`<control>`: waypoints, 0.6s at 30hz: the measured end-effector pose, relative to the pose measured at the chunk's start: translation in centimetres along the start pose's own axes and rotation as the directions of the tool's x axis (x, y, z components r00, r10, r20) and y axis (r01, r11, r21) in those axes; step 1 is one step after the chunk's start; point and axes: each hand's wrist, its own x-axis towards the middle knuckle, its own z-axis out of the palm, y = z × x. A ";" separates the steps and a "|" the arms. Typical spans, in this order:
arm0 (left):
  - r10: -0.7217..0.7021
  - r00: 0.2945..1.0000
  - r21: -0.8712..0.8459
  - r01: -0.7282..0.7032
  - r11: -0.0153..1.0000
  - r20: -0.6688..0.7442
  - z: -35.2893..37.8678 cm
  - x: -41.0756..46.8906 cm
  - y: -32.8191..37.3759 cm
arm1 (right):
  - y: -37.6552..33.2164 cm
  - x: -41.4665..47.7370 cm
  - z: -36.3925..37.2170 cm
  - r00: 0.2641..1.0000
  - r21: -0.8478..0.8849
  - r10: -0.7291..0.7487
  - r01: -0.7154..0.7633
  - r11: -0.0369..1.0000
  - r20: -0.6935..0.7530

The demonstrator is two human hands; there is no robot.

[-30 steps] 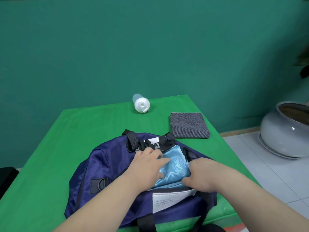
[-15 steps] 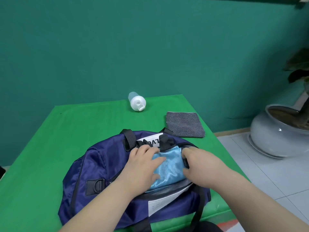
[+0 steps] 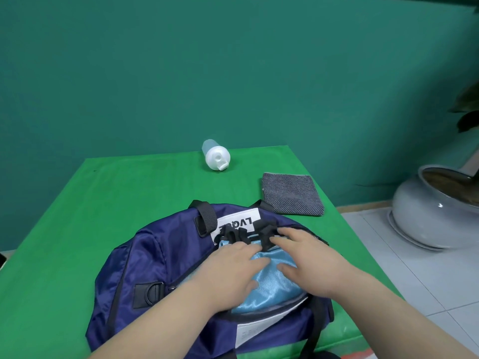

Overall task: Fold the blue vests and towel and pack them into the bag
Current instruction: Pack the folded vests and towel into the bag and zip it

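Both flat, gripping nothing: left hand [image 3: 233, 270], right hand [image 3: 311, 263] | pressing satiny vest [image 3: 272, 291] | nylon bag [image 3: 155, 255]

Green table [image 3: 103, 203]: bag [image 3: 155, 255], bottle [image 3: 216, 158], towel [image 3: 293, 194].

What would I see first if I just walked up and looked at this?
Your eye lands on the left hand and right hand pressing on a shiny light blue vest in the open dark blue bag at the near edge of the green table. Behind the bag, a folded grey towel lies to the right and a white bottle lies on its side farther back.
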 end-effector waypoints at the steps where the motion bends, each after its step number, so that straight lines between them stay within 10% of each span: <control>1: -0.005 1.000 0.000 0.005 1.000 0.011 0.0 0.0 -0.1 | 0.0 0.1 0.1 1.000 -0.009 0.008 -0.008 1.000 0.011; 18: -0.151 0.980 -0.093 0.163 0.982 0.130 -0.8 -0.2 -2.4 | 0.0 3.2 0.3 0.989 -0.021 0.044 -0.041 0.999 0.142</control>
